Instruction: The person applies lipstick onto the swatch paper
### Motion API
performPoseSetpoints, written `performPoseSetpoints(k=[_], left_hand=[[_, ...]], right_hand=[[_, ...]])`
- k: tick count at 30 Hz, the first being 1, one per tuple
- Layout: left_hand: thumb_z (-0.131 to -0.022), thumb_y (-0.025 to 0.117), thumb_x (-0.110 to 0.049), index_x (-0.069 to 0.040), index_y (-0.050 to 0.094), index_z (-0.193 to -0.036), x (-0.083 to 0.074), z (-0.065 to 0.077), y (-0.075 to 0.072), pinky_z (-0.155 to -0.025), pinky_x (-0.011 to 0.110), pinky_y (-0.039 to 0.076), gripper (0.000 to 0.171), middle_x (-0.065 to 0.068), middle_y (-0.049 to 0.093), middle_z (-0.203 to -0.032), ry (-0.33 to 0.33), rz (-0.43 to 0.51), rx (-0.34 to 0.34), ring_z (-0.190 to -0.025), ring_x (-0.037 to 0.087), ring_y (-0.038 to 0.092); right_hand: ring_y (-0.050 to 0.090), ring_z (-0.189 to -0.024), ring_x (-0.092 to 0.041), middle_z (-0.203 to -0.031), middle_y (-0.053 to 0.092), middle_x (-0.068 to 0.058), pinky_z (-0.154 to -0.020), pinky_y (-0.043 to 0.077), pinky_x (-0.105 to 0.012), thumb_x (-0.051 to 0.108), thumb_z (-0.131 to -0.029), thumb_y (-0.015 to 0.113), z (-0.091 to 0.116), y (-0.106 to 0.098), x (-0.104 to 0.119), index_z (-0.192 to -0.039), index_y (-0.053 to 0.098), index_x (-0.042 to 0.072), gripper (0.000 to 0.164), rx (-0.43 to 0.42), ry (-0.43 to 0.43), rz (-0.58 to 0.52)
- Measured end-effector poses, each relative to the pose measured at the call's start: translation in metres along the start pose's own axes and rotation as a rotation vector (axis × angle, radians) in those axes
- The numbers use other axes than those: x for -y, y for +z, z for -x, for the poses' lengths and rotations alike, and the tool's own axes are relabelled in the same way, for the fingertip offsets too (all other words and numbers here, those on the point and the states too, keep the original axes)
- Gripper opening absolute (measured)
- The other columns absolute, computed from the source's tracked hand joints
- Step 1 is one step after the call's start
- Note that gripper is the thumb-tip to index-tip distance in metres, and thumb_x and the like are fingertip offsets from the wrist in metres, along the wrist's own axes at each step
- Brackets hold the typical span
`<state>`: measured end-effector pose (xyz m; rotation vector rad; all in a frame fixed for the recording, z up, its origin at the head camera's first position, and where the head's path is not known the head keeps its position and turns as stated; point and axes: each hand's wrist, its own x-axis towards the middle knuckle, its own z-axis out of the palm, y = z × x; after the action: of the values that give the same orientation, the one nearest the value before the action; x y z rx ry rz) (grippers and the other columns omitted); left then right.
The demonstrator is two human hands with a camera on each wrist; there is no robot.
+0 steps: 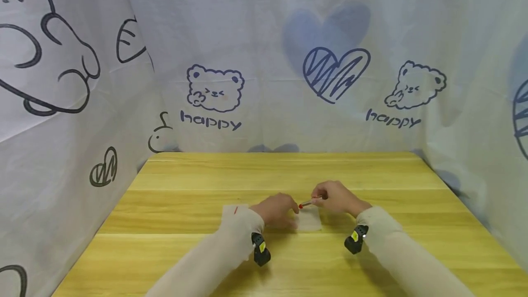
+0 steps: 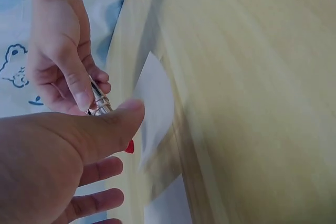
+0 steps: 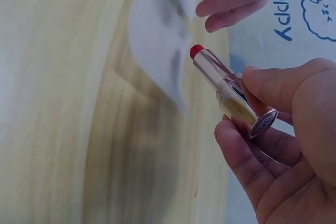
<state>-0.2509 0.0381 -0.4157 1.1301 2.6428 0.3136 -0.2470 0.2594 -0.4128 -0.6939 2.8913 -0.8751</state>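
A pale printed cloth [image 1: 264, 22] is hanging along the far and left sides, and the head view alone is showing its full run of hearts and bears. A yellowish wood-grained table [image 1: 272, 168] is stretching out before it. Pale sleeves [image 1: 222, 246] are reaching in from the near side, with dark wrist straps [image 1: 261, 249] showing only in the head view.

The left hand [image 1: 277, 210] is hovering over or resting on the paper; contact is impossible to tell. The left wrist view is revealing its loosely extended thumb and parted fingers, and it is gripping nothing visible. The right hand [image 1: 336, 197] is pinching a lipstick [image 3: 226, 87] near its base, thumb against curled fingers.

White paper [image 1: 309, 221] is showing left and right of the left hand; the left wrist view is showing two white stretches, and whether they are joined is unclear. The right wrist view is exposing a curving paper edge, the lipstick's shiny metallic case and a gap between its red tip and the left fingers. A short red stroke [image 1: 235, 210] is marking the paper's left part.
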Motion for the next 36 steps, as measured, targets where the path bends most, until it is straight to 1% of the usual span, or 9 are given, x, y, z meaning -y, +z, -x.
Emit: performPoseSetpoints(k=[5,12,14,18,22,28,33,36], left_hand=[[-0.084,0.077,-0.034,-0.016,0.072,-0.114,-0.006,0.001,0.002,-0.091,0.026,0.046,0.036,-0.004,0.065,-0.117,0.025,-0.02,0.028,-0.108,0.014,0.059],[-0.082,0.077,-0.04,-0.019,0.072,-0.112,-0.01,0.003,0.005,-0.085,0.028,0.049,0.036,-0.008,0.066,-0.112,0.0,-0.06,0.081,-0.101,0.011,0.061],[-0.082,0.077,-0.04,-0.02,0.072,-0.11,-0.011,0.003,0.005,-0.083,0.029,0.05,0.035,-0.008,0.067,-0.109,-0.004,-0.065,0.083,-0.098,0.011,0.061],[-0.082,0.077,-0.041,-0.02,0.072,-0.112,-0.011,0.003,0.004,-0.084,0.03,0.05,0.036,-0.008,0.067,-0.11,-0.02,-0.069,0.071,-0.099,0.012,0.061],[-0.082,0.077,-0.041,-0.02,0.07,-0.116,-0.009,0.004,0.004,-0.088,0.031,0.049,0.041,-0.005,0.066,-0.115,-0.034,-0.068,0.067,-0.105,0.014,0.06],[-0.082,0.077,-0.042,-0.02,0.07,-0.118,-0.009,0.004,0.004,-0.09,0.031,0.048,0.042,-0.004,0.065,-0.119,-0.046,-0.065,0.071,-0.109,0.015,0.059],[-0.082,0.077,-0.042,-0.021,0.07,-0.117,-0.009,0.005,0.005,-0.088,0.031,0.049,0.041,-0.006,0.065,-0.117,-0.055,-0.072,0.079,-0.107,0.014,0.059],[-0.082,0.077,-0.042,-0.021,0.07,-0.117,-0.01,0.005,0.005,-0.088,0.031,0.049,0.04,-0.006,0.065,-0.117,-0.049,-0.075,0.077,-0.106,0.014,0.059]], right_hand=[[0.053,-0.068,-0.01,-0.079,0.064,0.006,-0.064,0.047,-0.03,0.015,-0.09,0.07,0.003,0.001,-0.004,-0.088,0.069,0.01,0.006,-0.014,0.028,0.011],[0.053,-0.068,-0.011,-0.079,0.064,0.007,-0.064,0.047,-0.031,0.015,-0.091,0.07,0.004,0.003,-0.011,-0.088,0.069,0.012,0.004,-0.02,0.072,-0.005],[0.054,-0.067,-0.011,-0.079,0.064,0.006,-0.063,0.047,-0.031,0.015,-0.091,0.069,0.004,0.003,-0.011,-0.089,0.069,0.011,0.004,-0.021,0.079,-0.013],[0.052,-0.066,-0.012,-0.078,0.063,0.005,-0.061,0.045,-0.031,0.014,-0.091,0.069,0.004,0.004,-0.012,-0.088,0.068,0.011,0.004,-0.033,0.097,-0.018],[0.052,-0.067,-0.012,-0.078,0.063,0.005,-0.061,0.045,-0.031,0.014,-0.091,0.069,0.004,0.006,-0.012,-0.088,0.068,0.011,0.005,-0.045,0.098,-0.006],[0.052,-0.07,-0.011,-0.081,0.063,0.005,-0.065,0.046,-0.032,0.014,-0.092,0.068,0.003,0.009,-0.012,-0.088,0.068,0.011,0.005,-0.062,0.111,0.02],[0.052,-0.071,-0.011,-0.081,0.063,0.005,-0.064,0.046,-0.031,0.015,-0.091,0.069,0.002,0.01,-0.011,-0.089,0.069,0.009,0.006,-0.064,0.086,0.042],[0.053,-0.071,-0.01,-0.081,0.064,0.005,-0.064,0.047,-0.032,0.015,-0.092,0.068,0.003,0.01,-0.011,-0.089,0.07,0.01,0.006,-0.06,0.079,0.048]])
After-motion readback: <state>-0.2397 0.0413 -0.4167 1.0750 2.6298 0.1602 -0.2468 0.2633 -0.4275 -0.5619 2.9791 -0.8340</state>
